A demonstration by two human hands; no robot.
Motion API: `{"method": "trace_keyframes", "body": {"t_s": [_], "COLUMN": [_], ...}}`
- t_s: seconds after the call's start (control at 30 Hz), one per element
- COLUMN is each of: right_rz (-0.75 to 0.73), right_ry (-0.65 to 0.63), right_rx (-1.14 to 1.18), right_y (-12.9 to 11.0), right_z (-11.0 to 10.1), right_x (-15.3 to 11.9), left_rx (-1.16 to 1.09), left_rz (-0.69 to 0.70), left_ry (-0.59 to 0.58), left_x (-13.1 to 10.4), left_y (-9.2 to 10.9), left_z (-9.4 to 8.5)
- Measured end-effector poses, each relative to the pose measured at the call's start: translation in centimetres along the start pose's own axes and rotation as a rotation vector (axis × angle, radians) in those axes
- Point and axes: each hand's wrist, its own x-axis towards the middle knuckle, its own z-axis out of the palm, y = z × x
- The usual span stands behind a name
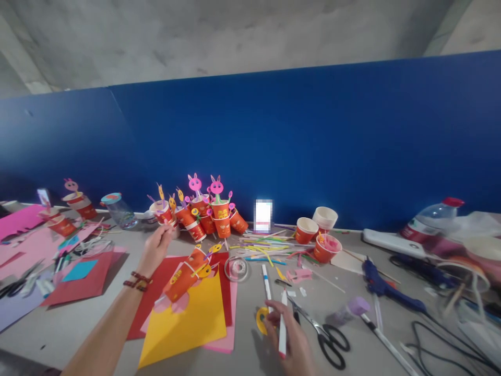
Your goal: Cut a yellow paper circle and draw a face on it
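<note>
My left hand (156,245) reaches toward the back of the table, fingers closed beside a red paper cup (163,215) with a yellow cut-out face. What those fingers hold, if anything, I cannot make out. Low in the middle, my right hand (291,337) has a white marker (282,331) with a red end lying between its fingers. A second white marker (266,282) with a blue band runs under the fingertips, beside a yellow paper disc (261,319). Between my hands, red cups (182,281) lie tipped over on yellow paper (191,324).
Decorated cups (221,219) cluster at the back. Coloured sticks (270,248) lie right of a tape roll (237,268). Black-handled scissors (332,339), a blue glue gun (391,292) with its cord and a bottle (430,222) occupy the right. Red paper (84,279) and scraps cover the left.
</note>
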Motion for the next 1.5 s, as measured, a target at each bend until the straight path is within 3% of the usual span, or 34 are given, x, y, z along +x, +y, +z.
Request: {"method": "trace_keyframes", "body": {"t_s": [0.17, 0.33, 0.5, 0.73, 1.13, 1.33, 1.5], "right_rz": [-0.07, -0.072, -0.081, -0.071, -0.057, -0.082, -0.113], "right_ry": [0.032, 0.05, 0.082, 0.066, 0.048, 0.065, 0.083], "right_rx": [-0.001, -0.008, -0.002, -0.003, -0.027, -0.013, -0.011], "right_y": [0.5, 1.0, 0.8, -0.1, -0.4, -0.3, 0.3], "right_z": [0.5, 0.8, 0.7, 0.2, 0.2, 0.2, 0.7], "right_x": [-0.3, -0.4, -0.3, 0.0, 0.1, 0.3, 0.0], "left_rx": [0.101, 0.238, 0.364, 0.44, 0.549, 0.56, 0.523], "left_rz": [0.065, 0.136, 0.16, 0.21, 0.257, 0.27, 0.263], "left_ry": [0.07, -0.043, -0.147, -0.166, -0.058, 0.053, 0.223], "left_x": [4.7, 9.3, 11.4, 11.8, 12.4, 12.3, 9.3], "left_y": [1.9, 4.5, 5.6, 5.6, 6.6, 8.8, 11.1], "left_z": [0.3, 1.8, 3.5, 3.7, 3.1, 0.3, -3.2]}}
